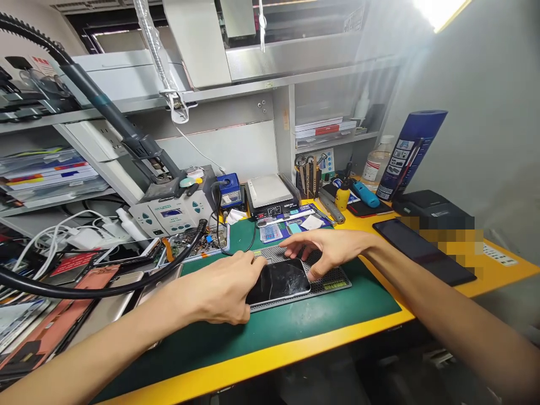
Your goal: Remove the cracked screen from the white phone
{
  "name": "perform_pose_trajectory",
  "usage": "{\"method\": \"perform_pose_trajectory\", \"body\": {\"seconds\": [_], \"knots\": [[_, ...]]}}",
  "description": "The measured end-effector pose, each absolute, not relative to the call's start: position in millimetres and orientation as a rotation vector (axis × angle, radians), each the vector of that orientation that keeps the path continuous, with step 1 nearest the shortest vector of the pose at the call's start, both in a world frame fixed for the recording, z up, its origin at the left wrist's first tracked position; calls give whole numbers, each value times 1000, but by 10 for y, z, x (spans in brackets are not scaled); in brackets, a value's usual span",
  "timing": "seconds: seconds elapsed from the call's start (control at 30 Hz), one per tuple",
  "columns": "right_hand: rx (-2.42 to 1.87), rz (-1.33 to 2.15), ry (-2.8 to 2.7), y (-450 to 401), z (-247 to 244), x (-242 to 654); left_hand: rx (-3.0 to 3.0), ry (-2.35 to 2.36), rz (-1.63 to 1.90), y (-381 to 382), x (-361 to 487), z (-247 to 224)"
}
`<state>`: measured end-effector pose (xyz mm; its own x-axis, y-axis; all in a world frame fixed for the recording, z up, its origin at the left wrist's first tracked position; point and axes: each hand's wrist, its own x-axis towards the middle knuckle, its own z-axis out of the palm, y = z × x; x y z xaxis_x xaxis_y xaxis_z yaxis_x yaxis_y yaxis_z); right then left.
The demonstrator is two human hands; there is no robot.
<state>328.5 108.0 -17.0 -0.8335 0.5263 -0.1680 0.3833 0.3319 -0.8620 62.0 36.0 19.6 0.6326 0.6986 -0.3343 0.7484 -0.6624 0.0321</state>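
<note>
A smartphone (278,282) with a black, glossy screen and what look like cracks near its right end lies face up on a grey perforated mat (337,275). My left hand (230,287) is closed on the phone's left end, its fingers curled over the edge and partly hidden. Over the right end of the phone hovers my right hand (327,250), thumb and fingers apart. Its thumb is close to the phone's right edge; I cannot tell whether it touches. Beneath the perforated mat is a green work mat (270,326).
A hot-air station (172,216) stands back left, its black hose (105,291) looping across the left side. Phone parts and a tray of small components (198,247) crowd the left. Behind are a flat heating plate (270,191) and tools. A dark tablet-like slab (422,253) lies right.
</note>
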Motion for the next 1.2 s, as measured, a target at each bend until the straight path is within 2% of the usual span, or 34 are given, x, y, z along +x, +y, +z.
{"method": "perform_pose_trajectory", "body": {"seconds": [0.63,0.9,1.2], "knots": [[-917,1430,-2534,1039,-143,3244,2662,1211,-599,434,707,302],[-899,1360,-2562,1014,-157,3241,2805,1237,-476,301,716,258],[-874,1081,-2744,884,-143,3218,2790,1227,-326,267,634,208]]}}
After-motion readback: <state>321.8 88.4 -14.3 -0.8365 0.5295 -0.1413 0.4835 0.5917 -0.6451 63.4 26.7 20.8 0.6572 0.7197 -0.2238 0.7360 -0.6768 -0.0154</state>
